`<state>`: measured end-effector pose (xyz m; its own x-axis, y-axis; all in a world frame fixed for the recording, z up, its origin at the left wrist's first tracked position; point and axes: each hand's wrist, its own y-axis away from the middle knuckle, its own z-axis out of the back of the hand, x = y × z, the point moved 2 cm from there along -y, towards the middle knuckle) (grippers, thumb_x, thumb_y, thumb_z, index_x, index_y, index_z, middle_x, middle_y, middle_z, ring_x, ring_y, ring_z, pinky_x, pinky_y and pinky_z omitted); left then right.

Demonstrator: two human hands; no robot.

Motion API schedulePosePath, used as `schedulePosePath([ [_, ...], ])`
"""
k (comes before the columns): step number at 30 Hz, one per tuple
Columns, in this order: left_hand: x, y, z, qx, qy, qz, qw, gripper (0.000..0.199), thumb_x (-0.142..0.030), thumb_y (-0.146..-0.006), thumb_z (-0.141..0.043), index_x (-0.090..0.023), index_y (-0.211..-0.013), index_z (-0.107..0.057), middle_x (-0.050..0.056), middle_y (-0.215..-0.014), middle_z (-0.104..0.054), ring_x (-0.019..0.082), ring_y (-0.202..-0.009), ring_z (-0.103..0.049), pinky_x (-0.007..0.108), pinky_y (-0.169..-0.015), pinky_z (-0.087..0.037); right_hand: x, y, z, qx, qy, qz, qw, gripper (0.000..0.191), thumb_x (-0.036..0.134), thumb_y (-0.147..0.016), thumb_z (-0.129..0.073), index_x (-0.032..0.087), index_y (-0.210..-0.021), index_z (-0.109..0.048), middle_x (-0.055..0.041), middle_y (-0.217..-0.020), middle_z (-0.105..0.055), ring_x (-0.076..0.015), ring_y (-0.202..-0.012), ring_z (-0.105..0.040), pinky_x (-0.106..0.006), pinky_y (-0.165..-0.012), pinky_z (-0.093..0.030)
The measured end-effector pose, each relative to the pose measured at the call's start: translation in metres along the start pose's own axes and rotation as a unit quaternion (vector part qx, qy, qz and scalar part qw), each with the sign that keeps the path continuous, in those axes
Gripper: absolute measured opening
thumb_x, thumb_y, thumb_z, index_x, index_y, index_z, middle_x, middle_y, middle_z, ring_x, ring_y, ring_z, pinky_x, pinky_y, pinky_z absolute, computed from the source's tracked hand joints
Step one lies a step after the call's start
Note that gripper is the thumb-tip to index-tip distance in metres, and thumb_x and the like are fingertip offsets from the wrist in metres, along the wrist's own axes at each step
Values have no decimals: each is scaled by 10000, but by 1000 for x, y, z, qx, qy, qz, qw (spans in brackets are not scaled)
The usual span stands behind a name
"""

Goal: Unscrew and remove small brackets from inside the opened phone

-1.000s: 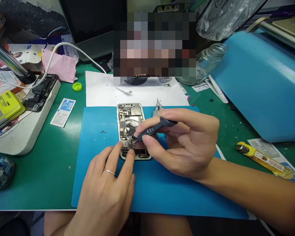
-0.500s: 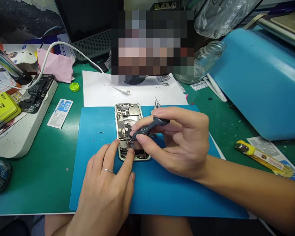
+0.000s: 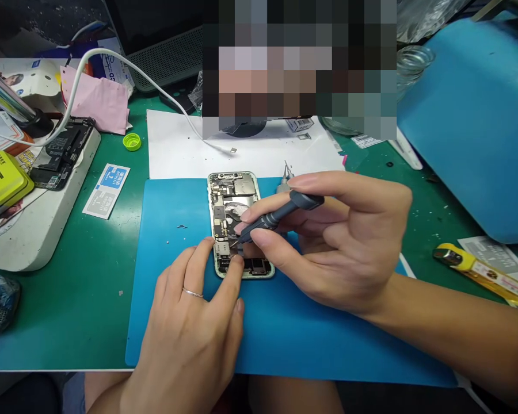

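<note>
An opened phone (image 3: 220,213) lies upright in view on a blue mat (image 3: 176,210), its inner boards exposed. My right hand (image 3: 345,241) pinches a dark screwdriver (image 3: 276,215), whose tip points down at the lower middle of the phone. Fingertips of my left hand (image 3: 194,310) rest on the phone's left edge and lower part; its fingers are spread and hold nothing up. Metal tweezers (image 3: 286,178) show their points above my right hand, and the hand hides their other end.
Left are a white box (image 3: 34,241) carrying phone parts, a yellow battery case (image 3: 4,187) and a green cap (image 3: 132,142). White paper (image 3: 172,144) with a cable end lies behind the mat. At right are a yellow cutter (image 3: 479,273) and a large blue sheet (image 3: 470,138).
The view has shifted and tilted slightly, so the phone and right hand appear farther right. The screwdriver remains in my right hand, and my left fingers are still on the phone.
</note>
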<state>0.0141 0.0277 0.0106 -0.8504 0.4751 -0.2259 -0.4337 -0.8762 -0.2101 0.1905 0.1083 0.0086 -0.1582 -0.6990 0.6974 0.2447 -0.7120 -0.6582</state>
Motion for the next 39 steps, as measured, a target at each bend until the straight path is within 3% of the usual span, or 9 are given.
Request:
schedulePosePath([
  [9,1,3,-2,16,9,-6,1000,494,-209,-1046,-527,-199,-1539,-542,190,-1680,-383,372,-1410,-468,565,-1058,-520,1,0,1,-8,-17,16,1000,718,-56,-866,-710,298,-1462,-523,-32,-1075,-693,-149,-885,-775,-244,-735,-731],
  [20,1,2,-3,-6,10,-6,1000,482,-222,-1058,-508,-166,-1535,-549,145,-1633,-496,351,-1382,-507,533,-1028,-514,1,1,1,1,-43,9,999,740,-75,-867,-679,297,-1479,-491,-58,-1107,-688,-174,-921,-780,-276,-723,-735],
  [27,-2,2,-3,-13,-11,-10,1000,486,-208,-1040,-523,-145,-1521,-559,139,-1617,-523,355,-1380,-519,525,-1019,-519,-2,4,-2,-41,-63,19,997,759,-85,-852,-687,284,-1492,-514,-57,-1120,-692,-179,-931,-787,-294,-729,-739],
  [33,-4,4,-4,-21,-34,-22,999,501,-217,-1041,-534,-47,-1512,-536,174,-1604,-533,354,-1389,-513,506,-1050,-501,-4,6,-4,-87,-46,36,995,738,-46,-847,-727,312,-1464,-538,-41,-1098,-711,-188,-920,-796,-301,-751,-730],
  [39,-2,4,-2,-13,-21,-20,999,505,-221,-1052,-523,-32,-1519,-501,164,-1620,-515,338,-1404,-482,482,-1094,-452,-2,-1,5,-39,18,64,997,775,-18,-857,-743,302,-1526,-519,-43,-1064,-720,-173,-877,-791,-291,-771,-728],
])
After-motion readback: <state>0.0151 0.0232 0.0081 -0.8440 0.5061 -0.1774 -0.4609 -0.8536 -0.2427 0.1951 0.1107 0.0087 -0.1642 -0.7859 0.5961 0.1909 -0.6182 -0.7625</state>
